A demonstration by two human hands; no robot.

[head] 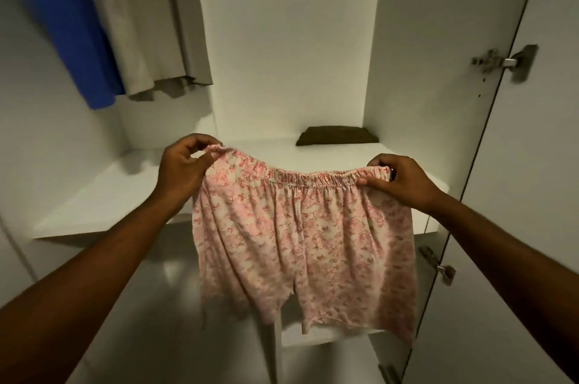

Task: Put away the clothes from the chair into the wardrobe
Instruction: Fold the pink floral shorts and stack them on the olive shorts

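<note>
A pair of pink floral shorts [300, 246] hangs spread out in front of the open white wardrobe. My left hand [181, 169] pinches the left end of the elastic waistband. My right hand [399, 180] pinches the right end, thumb along the band. The legs of the shorts dangle over the front edge of the wardrobe shelf [103, 205], below my hands. The chair is out of view.
A folded dark brown cloth [336, 135] lies at the back right of the shelf. A blue garment [65, 26] and a beige garment [153, 17] hang at upper left. The open wardrobe door [517, 164] with metal hinges stands at right. A lower shelf [313, 338] shows beneath.
</note>
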